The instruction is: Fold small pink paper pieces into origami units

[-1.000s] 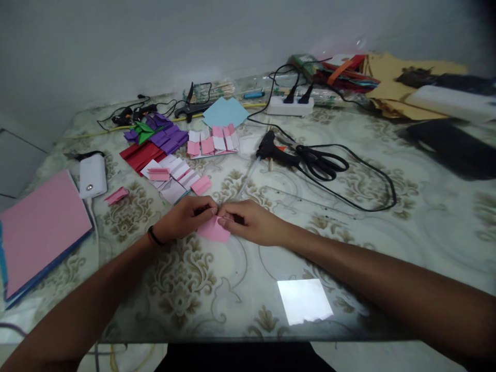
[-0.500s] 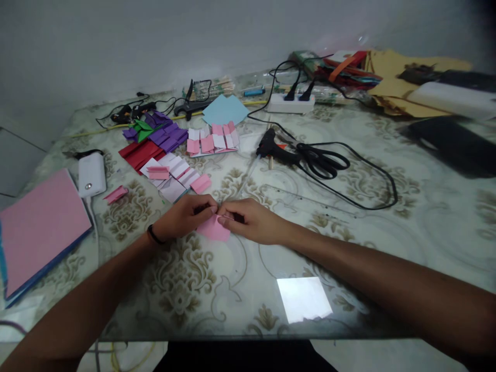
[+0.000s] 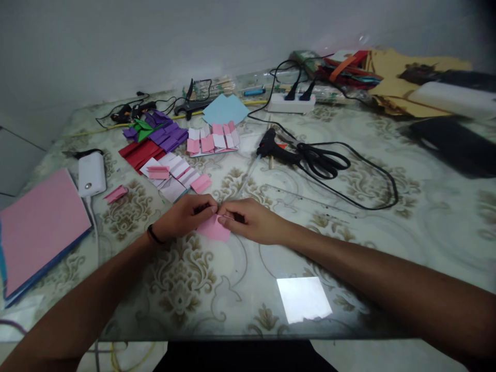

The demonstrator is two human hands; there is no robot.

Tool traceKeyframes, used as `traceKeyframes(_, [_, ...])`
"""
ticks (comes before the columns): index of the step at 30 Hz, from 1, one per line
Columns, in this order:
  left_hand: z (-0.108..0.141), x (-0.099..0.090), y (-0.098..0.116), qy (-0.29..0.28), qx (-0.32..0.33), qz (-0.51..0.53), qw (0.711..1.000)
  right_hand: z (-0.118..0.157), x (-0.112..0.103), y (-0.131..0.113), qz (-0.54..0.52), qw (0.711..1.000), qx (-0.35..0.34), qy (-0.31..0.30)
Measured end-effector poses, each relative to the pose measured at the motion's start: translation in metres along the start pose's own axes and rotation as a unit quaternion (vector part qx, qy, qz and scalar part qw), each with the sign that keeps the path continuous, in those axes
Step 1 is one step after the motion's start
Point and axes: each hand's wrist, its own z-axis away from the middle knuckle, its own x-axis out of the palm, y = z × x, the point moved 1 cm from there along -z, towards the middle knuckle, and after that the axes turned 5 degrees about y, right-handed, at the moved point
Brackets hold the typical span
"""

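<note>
Close together over the middle of the table, my two hands pinch one small piece of pink paper (image 3: 214, 229). My left hand (image 3: 188, 214) is closed on its upper left edge. Thumb and forefinger of my right hand (image 3: 251, 219) grip the edge just beside it. The fingertips hide the paper's top, so any fold there cannot be made out. Beyond my left hand lie folded pink and white paper pieces (image 3: 174, 178), with another folded pink-and-white group (image 3: 213, 140) farther back. A lone folded pink piece (image 3: 116, 194) rests to the left.
A black glue gun (image 3: 277, 149) and black-handled scissors (image 3: 323, 160) lie right of centre, with a looping cord. Behind them stands a white power strip (image 3: 290, 104). At left are a white power bank (image 3: 92, 174) and a pink sheet stack (image 3: 42, 227). Light-blue paper (image 3: 226, 109) lies at the back.
</note>
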Motion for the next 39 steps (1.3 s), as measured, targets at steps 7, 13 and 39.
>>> traceKeyframes(7, [-0.0002,0.0001,0.0013,0.005,0.008,0.001,1.0,-0.0003,0.0004,-0.0002,0.002,1.0,0.001,-0.001])
traceKeyframes(13, [-0.0003,0.0002,0.0009,0.006,0.015,-0.002,1.0,-0.0005,0.0008,0.0001,0.006,1.0,-0.001,-0.001])
traceKeyframes(39, [-0.0027,0.0002,0.004,0.004,0.023,0.002,1.0,0.0016,0.0,0.0012,0.015,1.0,-0.015,0.005])
